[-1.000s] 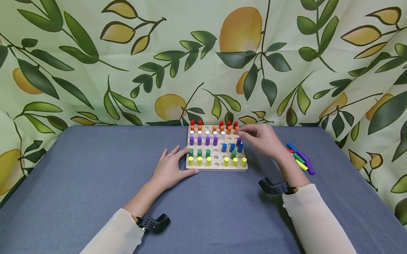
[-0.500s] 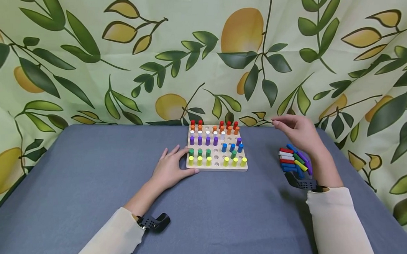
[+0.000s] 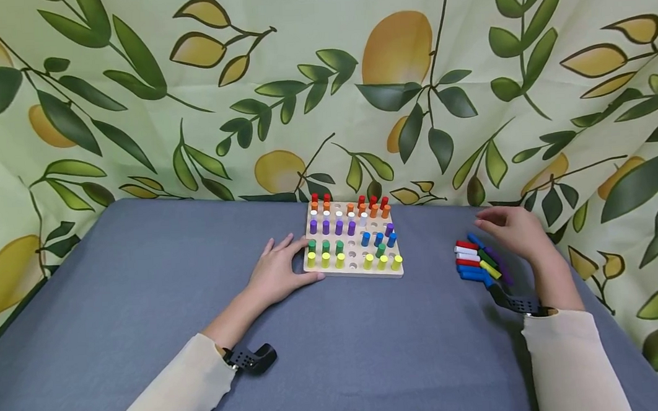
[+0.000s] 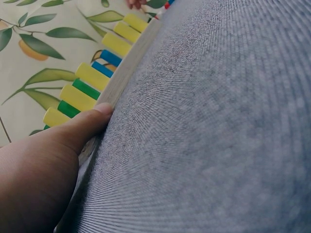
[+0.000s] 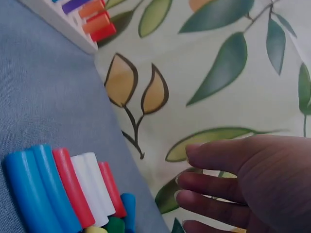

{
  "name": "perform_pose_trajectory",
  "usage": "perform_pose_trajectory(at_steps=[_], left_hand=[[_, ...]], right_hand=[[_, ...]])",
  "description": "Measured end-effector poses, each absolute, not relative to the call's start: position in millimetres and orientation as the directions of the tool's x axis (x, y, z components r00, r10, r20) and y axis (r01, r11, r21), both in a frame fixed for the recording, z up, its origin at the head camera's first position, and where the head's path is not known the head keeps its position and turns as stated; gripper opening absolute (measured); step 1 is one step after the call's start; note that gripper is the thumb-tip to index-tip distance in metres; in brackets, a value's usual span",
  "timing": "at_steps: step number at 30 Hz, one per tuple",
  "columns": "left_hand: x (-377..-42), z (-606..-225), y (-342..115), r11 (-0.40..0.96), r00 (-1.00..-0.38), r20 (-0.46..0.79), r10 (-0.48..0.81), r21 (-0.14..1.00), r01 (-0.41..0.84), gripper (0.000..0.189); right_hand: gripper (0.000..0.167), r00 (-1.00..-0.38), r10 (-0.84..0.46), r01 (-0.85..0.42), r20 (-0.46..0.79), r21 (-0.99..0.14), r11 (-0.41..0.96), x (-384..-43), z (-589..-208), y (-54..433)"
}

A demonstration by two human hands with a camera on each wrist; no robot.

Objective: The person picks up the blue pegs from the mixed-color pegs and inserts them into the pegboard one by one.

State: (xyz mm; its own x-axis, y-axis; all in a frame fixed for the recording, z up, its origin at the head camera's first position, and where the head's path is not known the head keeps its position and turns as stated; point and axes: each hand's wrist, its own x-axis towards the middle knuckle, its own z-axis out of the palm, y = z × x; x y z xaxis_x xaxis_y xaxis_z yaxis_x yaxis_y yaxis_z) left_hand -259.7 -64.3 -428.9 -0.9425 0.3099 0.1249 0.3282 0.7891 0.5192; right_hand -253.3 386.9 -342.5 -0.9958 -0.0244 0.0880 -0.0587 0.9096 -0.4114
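Observation:
A wooden pegboard [image 3: 360, 274] stands on the blue-grey cloth, filled with rows of coloured pegs and some bare holes. My left hand [image 3: 276, 270] rests at its left front corner, fingers spread. In the left wrist view the thumb [image 4: 99, 114] touches the board's front edge. My right hand [image 3: 517, 233] hovers just beyond a small pile of loose pegs, its fingers relaxed and holding nothing. The pile has red pegs [image 3: 467, 245], white pegs [image 3: 467, 256], blue pegs [image 3: 471, 275], a green peg, a yellow peg [image 3: 490, 269] and purple ones, partly overlapped by the right wrist's camera.
The cloth-covered table [image 3: 337, 354] ends at a leaf-and-fruit patterned curtain [image 3: 208, 131] behind and on both sides. Yellow pegs [image 3: 383, 262] line the board's front row; red pegs [image 3: 373, 201] stand at its back.
My right hand has left the purple peg at the board's right side and moved right, then nearer, over to the loose pegs. My left hand has stayed at the board's corner.

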Motion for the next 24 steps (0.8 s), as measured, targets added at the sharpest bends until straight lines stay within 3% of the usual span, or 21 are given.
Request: perform_pose_trajectory(at_steps=[8,16,24], left_hand=[[-259,-429,-64,0.785,-0.941,0.128,0.313,0.523,0.333,0.081],[-257,-428,-66,0.790,-0.943,0.115,0.312,0.521,0.325,0.081],[-259,-428,-63,0.789,-0.943,0.125,0.309,0.520,0.327,0.080]], right_hand=[[0.042,-0.997,-0.017,-0.046,0.077,-0.401,0.915,-258,-362,400],[0.047,-1.000,0.014,0.022,-0.022,-0.405,0.914,-261,-378,403],[0.042,-1.000,0.009,0.012,-0.010,-0.394,0.919,-262,-382,403]])
